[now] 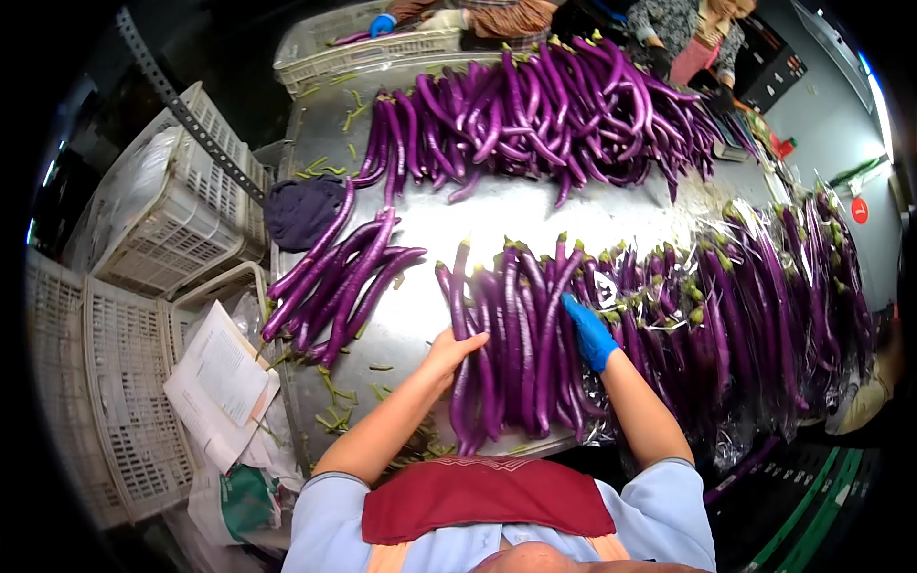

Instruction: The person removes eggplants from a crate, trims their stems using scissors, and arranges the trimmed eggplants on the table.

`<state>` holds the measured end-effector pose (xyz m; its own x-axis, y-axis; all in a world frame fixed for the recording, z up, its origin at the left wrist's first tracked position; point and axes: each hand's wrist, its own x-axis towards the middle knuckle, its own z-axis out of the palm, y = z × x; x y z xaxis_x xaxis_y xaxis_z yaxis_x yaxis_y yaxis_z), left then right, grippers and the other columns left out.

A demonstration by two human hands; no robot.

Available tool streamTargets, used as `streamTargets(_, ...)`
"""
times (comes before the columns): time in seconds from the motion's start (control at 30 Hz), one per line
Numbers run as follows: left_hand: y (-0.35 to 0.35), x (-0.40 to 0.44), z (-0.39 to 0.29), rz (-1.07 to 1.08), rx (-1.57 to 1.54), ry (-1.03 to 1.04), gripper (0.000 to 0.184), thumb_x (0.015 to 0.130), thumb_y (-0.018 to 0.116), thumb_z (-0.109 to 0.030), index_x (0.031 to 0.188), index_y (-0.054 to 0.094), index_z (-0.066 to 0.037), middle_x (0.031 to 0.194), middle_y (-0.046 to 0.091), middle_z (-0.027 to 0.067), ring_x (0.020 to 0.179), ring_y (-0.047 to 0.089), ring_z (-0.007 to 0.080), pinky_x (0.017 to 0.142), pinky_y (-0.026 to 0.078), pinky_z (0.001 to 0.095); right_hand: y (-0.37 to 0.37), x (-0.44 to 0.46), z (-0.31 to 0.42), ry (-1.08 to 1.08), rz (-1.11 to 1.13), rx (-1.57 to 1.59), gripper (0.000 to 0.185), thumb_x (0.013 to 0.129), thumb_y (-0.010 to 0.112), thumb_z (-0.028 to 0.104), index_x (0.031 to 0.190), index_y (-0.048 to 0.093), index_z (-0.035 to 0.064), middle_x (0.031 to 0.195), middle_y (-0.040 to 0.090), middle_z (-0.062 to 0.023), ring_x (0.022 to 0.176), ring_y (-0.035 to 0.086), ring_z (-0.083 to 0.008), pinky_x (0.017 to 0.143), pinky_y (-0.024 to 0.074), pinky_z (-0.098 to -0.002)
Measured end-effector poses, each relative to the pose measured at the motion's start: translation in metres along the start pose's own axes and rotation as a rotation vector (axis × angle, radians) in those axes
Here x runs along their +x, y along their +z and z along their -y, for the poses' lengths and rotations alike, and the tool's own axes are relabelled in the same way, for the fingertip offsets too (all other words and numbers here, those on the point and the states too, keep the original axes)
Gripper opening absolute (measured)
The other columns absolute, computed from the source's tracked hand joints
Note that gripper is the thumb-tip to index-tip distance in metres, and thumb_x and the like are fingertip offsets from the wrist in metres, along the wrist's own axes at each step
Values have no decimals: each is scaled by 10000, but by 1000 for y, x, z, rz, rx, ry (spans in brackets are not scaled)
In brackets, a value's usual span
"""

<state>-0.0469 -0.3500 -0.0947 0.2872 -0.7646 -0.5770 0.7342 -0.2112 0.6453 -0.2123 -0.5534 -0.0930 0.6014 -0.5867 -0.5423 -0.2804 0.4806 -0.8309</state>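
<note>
Head view: bunch of eggplants (521,344) at centre of frame, on the table. Left hand (457,355): thumb over the left side, other fingers hidden, grip cannot be told. Gloved right hand (589,334): fingers straight against the right side. Risk: uneven pressure may let smooth skins roll and the bunch splay; crowding may snag the wrapped eggplants (721,325) at right. Table (420,298) shiny metal, stem scraps (336,417) lower left. Crates (205,181) left; co-worker (669,24) upper right.

Likely packhouse: crates (198,222), bagged eggplants (718,325)
</note>
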Motion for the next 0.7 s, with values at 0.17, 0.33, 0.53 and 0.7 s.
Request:
streamTargets(0.17, 24, 21, 7, 111, -79, -186, 357, 804, 653, -226, 1071, 561, -8, 967, 629, 97, 847, 622, 194, 778, 516, 329, -1, -4, 9, 149, 99, 114, 434, 877, 548, 343, 1209, 510, 66, 1147, 570, -79, 1025, 551, -179, 905, 440, -316)
streamTargets(0.33, 22, 17, 7, 224, -135, -234, 377, 809, 641, -253, 1099, 570, -22, 1011, 628, 96, 914, 609, 196, 865, 477, 339, -9, -9, 7, 311, 164, 139, 515, 862, 558, 396, 1245, 466, 64, 1203, 537, -105, 1089, 527, -223, 948, 425, -365)
streamTargets(0.53, -2, 20, 15, 314, -355, -335, 436, 809, 602, -251, 1163, 527, -9, 1085, 608, 130, 976, 599, 239, 920, 452, 379, 5, -23, -13, 375, 316, 460, 534, 863, 550, 400, 1275, 446, 76, 1246, 513, -107, 1092, 533, -236, 953, 427, -391)
streamTargets(0.7, 9, 22, 16, 336, -270, -315, 450, 796, 611, -233, 1164, 516, 7, 1077, 606, 149, 962, 606, 240, 908, 464, 375, 9, -27, -11, 296, 312, 372, 530, 851, 568, 397, 1263, 465, 80, 1215, 538, -98, 1082, 539, -221, 942, 438, -371)
